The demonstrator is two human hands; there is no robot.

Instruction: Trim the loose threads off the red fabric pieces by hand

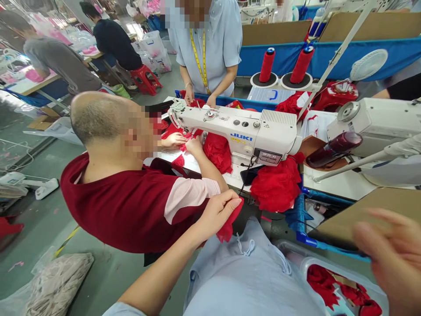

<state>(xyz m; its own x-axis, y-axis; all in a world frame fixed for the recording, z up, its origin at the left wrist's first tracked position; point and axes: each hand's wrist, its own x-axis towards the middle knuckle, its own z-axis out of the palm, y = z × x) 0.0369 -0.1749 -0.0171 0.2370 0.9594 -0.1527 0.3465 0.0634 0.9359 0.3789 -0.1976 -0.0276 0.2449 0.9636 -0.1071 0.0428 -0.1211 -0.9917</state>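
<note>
My left hand (221,211) is closed on a piece of red fabric (226,228), which hangs below the fingers in front of my waist. At the right edge, my right hand (391,259) is blurred, its fingers apart and nothing seen in it. Beyond the left hand is a white sewing machine (237,127) with red fabric bunched under its arm. A seated person in a dark red top (131,202) has both hands on red fabric at the needle end. A red fabric pile (278,184) lies at the table's near edge.
A standing person in light blue (226,35) handles red fabric behind the machine. Two red thread cones (267,66) stand at the back. A clear bin (307,265) with red pieces is at the lower right, near a blue-framed holder (301,219). A dark red bottle (335,149) lies right.
</note>
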